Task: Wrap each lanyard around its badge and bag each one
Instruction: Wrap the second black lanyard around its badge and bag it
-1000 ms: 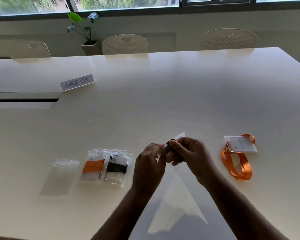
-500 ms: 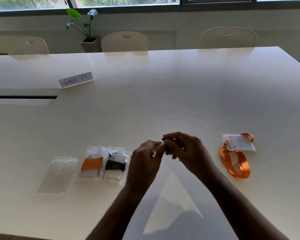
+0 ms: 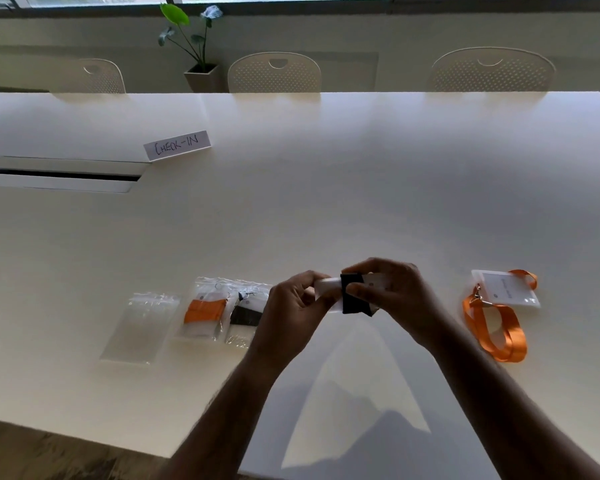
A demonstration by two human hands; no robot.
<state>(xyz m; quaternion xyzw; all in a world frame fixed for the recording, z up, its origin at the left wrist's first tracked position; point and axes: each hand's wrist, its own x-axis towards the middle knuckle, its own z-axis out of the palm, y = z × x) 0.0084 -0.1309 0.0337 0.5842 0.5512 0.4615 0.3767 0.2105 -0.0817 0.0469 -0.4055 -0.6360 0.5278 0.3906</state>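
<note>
Your left hand [image 3: 291,306] and right hand [image 3: 395,294] meet above the counter [image 3: 326,185], near its front edge, both closed on one badge [image 3: 329,289]. The left fingers pinch its left end; the right thumb and fingers clamp the black lanyard [image 3: 353,297] wound around its middle. Neither hand touches the counter. Toward the right edge lies a second badge [image 3: 506,289], its orange lanyard [image 3: 499,327] loose and unwrapped. Left of your hands sit two filled bags: one with an orange wrap [image 3: 203,311], one with a black wrap [image 3: 245,315], touching each other. An empty bag [image 3: 139,327] lies just beside them, farther left.
</note>
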